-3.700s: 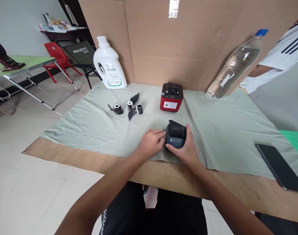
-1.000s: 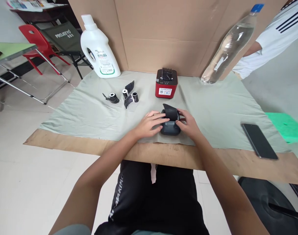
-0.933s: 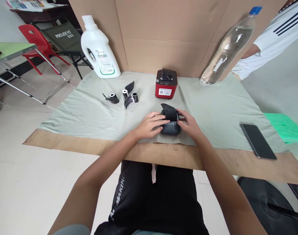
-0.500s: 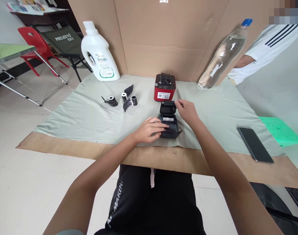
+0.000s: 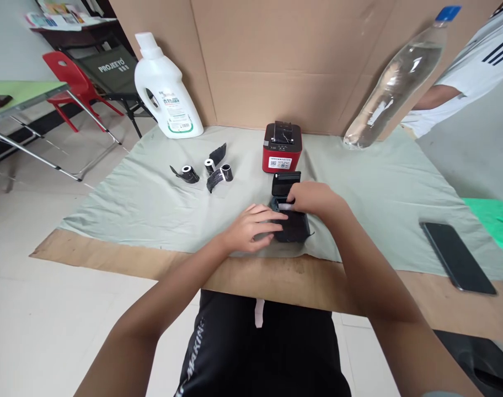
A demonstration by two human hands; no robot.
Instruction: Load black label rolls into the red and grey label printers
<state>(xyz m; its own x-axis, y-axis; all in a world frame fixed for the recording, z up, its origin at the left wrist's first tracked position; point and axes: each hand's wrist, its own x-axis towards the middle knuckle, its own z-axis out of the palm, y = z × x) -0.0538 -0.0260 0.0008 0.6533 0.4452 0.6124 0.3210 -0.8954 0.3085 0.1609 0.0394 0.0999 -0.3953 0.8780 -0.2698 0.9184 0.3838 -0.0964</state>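
Observation:
A small black portable printer (image 5: 296, 227) lies on the cloth with its lid (image 5: 285, 181) tipped back. A white strip, maybe part of a roll, shows in its middle. Along its left side rests my left hand (image 5: 253, 227), fingers stretched flat over the black body. My right hand (image 5: 315, 197) bends in from the right, its fingers closed and lowered by the white strip near the hinge. What those fingertips hold, if anything, is hidden. Just behind the lid stands a red and black receipt printer (image 5: 282, 148) with a black strip on top.
Several small paper rolls (image 5: 189, 173) with loose black ends lie at left on the grey-green cloth (image 5: 144, 204). A white detergent bottle (image 5: 169, 91) and a water bottle (image 5: 396, 82) lean on the cardboard (image 5: 276, 94). A phone (image 5: 458, 256) lies at right; a person stands behind.
My right hand has let go of the lid and moved down into the printer's middle. The lid stays tipped back. My left hand keeps its place; the camera view has shifted slightly.

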